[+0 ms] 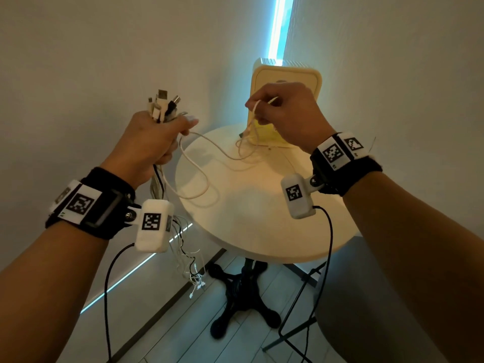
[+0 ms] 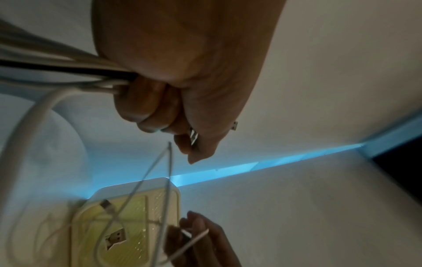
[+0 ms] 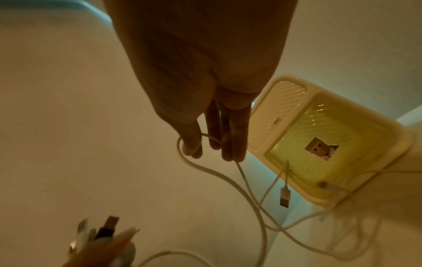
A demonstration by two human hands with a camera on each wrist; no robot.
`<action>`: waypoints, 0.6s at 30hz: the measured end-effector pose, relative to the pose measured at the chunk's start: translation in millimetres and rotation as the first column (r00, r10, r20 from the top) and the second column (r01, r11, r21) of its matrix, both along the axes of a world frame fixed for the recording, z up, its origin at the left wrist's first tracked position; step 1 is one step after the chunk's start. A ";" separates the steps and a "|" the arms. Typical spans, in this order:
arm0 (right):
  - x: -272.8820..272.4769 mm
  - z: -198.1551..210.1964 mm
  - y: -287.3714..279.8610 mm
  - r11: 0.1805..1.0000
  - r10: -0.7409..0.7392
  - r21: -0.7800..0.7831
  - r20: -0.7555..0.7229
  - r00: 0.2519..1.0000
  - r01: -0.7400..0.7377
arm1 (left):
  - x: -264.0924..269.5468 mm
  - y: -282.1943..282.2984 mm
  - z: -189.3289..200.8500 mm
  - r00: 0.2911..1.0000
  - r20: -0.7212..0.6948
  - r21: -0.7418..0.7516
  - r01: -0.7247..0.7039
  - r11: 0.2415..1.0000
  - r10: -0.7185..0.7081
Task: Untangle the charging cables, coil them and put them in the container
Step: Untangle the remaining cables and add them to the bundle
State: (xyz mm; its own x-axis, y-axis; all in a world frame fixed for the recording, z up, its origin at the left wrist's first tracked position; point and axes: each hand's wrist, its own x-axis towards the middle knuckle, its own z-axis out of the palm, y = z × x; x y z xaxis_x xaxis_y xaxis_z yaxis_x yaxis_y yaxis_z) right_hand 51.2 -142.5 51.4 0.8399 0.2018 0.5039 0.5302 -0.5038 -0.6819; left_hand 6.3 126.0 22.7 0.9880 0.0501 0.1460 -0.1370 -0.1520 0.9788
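My left hand point(image 1: 150, 142) is clenched round a bundle of cables point(image 1: 162, 106), plugs sticking up above my fist, tails hanging below my wrist. My right hand point(image 1: 284, 113) pinches one white cable point(image 1: 199, 150) that loops between both hands, sagging onto the round table point(image 1: 262, 205) under them.

Step in hand, as I read it: freeing this one cable from the bundle. To do it well:
- loosen my left grip slightly so it slides
- pull slow and straight, away from my left fist
- watch the loop for snags
- then coil it round my right fingers

The yellow container point(image 1: 285, 72) stands just beyond my right hand. Inside: a small printed label on the bottom. One cable plug point(image 3: 285, 196) hangs over its front edge; whether any cable lies fully inside, I can't tell.
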 end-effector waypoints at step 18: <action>3.8 -50.6 34.7 0.953 0.001 -0.301 0.086 0.996 0.025 | -0.9 -30.8 17.8 0.990 0.116 0.153 0.062 0.986 -0.080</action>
